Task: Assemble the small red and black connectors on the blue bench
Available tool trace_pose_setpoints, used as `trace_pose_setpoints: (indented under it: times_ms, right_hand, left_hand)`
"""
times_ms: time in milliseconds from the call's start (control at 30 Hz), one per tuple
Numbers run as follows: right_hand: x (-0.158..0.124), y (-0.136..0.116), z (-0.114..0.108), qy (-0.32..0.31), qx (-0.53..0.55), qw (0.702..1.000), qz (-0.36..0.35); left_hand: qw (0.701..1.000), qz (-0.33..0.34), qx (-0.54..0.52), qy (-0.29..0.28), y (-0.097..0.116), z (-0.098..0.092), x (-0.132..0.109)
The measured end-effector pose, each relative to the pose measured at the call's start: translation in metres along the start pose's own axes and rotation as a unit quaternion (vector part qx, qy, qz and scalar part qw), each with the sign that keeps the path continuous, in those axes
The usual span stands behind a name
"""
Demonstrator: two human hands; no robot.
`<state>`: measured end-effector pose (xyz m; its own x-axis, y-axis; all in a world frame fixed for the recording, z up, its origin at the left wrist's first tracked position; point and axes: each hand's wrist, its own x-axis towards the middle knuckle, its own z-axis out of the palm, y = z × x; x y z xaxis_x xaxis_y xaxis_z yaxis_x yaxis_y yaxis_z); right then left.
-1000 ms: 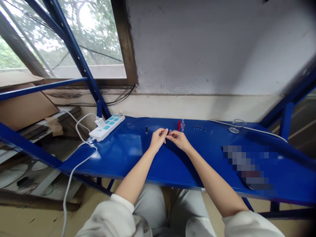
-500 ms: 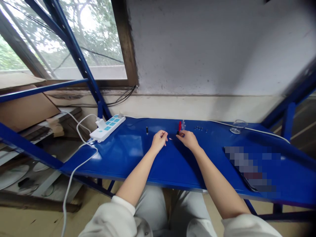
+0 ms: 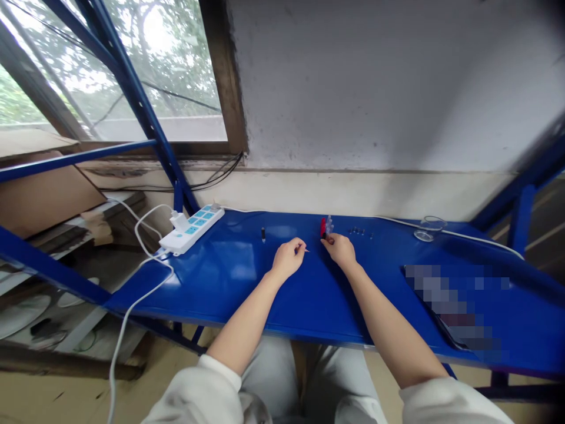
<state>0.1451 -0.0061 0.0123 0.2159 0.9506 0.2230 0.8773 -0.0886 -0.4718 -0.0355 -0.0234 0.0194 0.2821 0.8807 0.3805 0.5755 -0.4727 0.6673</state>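
Head view: left hand (image 3: 289, 258) pinches slim part (image 3: 308, 251) left of red piece (image 3: 322, 225), which right hand (image 3: 341, 249), grip indeterminate, could displace by brushing.

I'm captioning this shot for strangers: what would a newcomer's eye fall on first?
Probably the glossy blue table across the middle, where the left hand pinches a small thin piece and the right hand is at a small red object near the back. Next, the blue-socketed white power strip at the table's left rear, then the bright window at upper left.
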Motion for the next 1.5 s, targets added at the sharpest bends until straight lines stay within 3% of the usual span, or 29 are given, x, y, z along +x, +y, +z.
trace_pose_setpoints:
  times_ms: [533, 633, 700, 867, 967, 1200, 1500]
  right_hand:
    - [0.004, 0.0, 0.005, 0.003, -0.011, 1.0, 0.02]
    - [0.005, 0.003, 0.0, -0.01, -0.02, 0.999, 0.036]
    - [0.005, 0.005, -0.003, -0.013, -0.026, 0.999, 0.044]
    - [0.004, 0.01, -0.007, -0.009, -0.048, 0.997, 0.056]
    - [0.003, 0.01, -0.007, -0.015, -0.057, 0.996, 0.064]
    - [0.003, 0.009, -0.007, -0.016, -0.071, 0.995, 0.072]
    - [0.003, 0.01, -0.004, -0.005, -0.073, 0.994, 0.076]
  left_hand:
    - [1.0, -0.004, -0.016, -0.009, 0.004, -0.001, 0.0]
    - [0.999, -0.007, -0.042, 0.022, 0.005, -0.002, -0.001]
    - [0.994, -0.014, -0.078, 0.079, 0.009, -0.004, -0.002]
    - [0.932, -0.075, -0.211, 0.284, 0.015, -0.014, -0.001]
    - [0.888, -0.131, -0.277, 0.342, 0.007, -0.018, 0.005]
    - [0.832, -0.274, -0.363, 0.318, -0.016, -0.022, 0.018]
    - [0.811, -0.29, -0.415, 0.295, -0.021, -0.022, 0.019]
